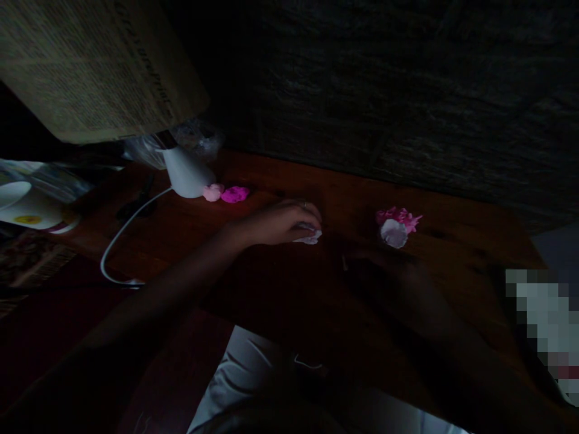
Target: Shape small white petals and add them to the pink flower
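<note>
My left hand [283, 222], with a ring on one finger, is closed over a whitish crumpled piece [310, 237] on the wooden table [271, 277]. Much of that piece is hidden beneath the fingers. In deep shadow to the right is my right hand [400, 274], low over the tabletop; its fingers are too dark to read. Just beyond it sits a pink spiky, petal-like lump [404, 218], with a pale cup-shaped piece [393, 234] against its front. Farther left, a light pink lump [213, 192] touches a magenta lump [235, 194].
A lamp with a white base [187, 173] and newsprint shade [108, 66] stands at the back left. Its white cord [111, 241] loops over the table. Clear plastic [199, 138] lies behind it. At far left is a paper cup [34, 208]. A dark wall [384, 90] borders the back.
</note>
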Motion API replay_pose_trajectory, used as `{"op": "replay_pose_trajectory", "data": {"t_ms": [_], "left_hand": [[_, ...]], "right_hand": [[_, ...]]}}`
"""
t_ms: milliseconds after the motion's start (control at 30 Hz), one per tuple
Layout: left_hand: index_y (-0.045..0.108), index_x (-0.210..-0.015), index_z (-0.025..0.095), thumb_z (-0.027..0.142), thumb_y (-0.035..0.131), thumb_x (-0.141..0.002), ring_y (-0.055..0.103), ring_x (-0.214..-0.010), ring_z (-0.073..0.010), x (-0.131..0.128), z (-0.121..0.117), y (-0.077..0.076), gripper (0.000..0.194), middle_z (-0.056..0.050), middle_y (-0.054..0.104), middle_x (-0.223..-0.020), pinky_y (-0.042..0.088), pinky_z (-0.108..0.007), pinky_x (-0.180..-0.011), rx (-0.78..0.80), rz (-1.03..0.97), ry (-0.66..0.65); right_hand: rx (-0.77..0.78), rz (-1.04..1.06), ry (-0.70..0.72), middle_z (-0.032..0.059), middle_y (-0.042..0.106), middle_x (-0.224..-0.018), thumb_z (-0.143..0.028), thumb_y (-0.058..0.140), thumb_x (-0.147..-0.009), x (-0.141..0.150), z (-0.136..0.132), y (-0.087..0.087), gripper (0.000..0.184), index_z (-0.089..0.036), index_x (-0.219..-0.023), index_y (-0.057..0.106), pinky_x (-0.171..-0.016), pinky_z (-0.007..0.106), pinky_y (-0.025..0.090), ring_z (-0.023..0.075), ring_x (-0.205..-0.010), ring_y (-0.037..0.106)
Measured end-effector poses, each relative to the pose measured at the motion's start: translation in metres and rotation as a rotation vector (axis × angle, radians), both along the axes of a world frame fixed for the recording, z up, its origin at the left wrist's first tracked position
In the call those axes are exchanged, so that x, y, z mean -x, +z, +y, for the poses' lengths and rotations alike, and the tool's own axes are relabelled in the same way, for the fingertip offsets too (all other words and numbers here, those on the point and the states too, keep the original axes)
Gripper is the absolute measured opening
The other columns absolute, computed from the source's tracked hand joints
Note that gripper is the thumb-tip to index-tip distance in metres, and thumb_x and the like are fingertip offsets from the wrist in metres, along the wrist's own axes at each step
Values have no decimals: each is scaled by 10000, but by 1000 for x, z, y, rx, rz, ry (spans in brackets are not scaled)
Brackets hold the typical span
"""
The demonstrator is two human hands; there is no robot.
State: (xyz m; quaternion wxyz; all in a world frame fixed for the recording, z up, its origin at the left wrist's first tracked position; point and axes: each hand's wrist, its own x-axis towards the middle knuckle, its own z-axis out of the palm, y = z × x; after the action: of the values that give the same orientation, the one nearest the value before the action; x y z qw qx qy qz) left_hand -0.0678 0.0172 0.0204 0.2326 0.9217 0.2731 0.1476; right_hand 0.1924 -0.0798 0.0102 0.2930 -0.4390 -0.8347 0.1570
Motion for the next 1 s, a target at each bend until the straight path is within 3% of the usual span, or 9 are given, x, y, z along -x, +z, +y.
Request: {"op": "replay_pose_trajectory", "data": {"t_ms": [133,267,400,533,667,833,1000], "left_hand": [[743,-1104,190,212,653,-925,679,-1096,-188,5,3,1,202,-91,727,-1198,484,-303,-952,16,-35,21],[714,-1175,165,247,692,-897,693,-975,-169,12,8,4,290,-95,742,-1152,496,-266,-836,82,-21,97],[735,-1127,165,243,665,-910,693,-958,-154,14,11,5,241,-88,755,-1116,485,-245,-825,131,-26,52],[736,-1113,150,259,607,-945,693,-892,-134,14,12,1,238,-77,767,-1031,481,-229,-782,185,-55,69],[715,-1144,120,288,686,-896,669,-762,-111,12,11,-5,301,-62,760,-922,472,-210,-686,278,-80,83],[709,-1137,110,250,701,-873,678,-769,-109,6,6,-2,299,-66,763,-924,509,-227,-720,428,-173,103],[727,-1095,101,241,764,-798,696,-824,-137,-4,-5,8,331,-75,768,-956,538,-268,-773,609,-297,217]], "right_hand": [[-12,5,-1,57,803,-929,-128,584,-893,2,0,2,205,-222,-944,759,-660,287,582,194,-743,752],[0,6,-63,48,810,-925,-136,578,-889,3,-1,3,226,-226,-992,759,-646,284,585,193,-726,757],[-9,2,-64,74,812,-935,-150,571,-907,3,-1,3,205,-194,-991,753,-645,289,582,202,-741,764],[-3,0,-64,76,813,-949,-149,581,-903,4,-1,3,204,-198,-1000,753,-659,296,586,209,-760,769],[-21,1,-82,76,818,-938,-150,581,-907,4,-1,0,204,-200,-997,757,-662,303,590,212,-755,771],[-48,53,-99,67,812,-934,-157,600,-921,7,-2,0,177,-203,-1002,751,-677,302,593,203,-763,767],[-75,130,-104,73,795,-935,-181,663,-933,21,-4,3,119,-181,-1020,744,-705,300,579,194,-781,743]]}}
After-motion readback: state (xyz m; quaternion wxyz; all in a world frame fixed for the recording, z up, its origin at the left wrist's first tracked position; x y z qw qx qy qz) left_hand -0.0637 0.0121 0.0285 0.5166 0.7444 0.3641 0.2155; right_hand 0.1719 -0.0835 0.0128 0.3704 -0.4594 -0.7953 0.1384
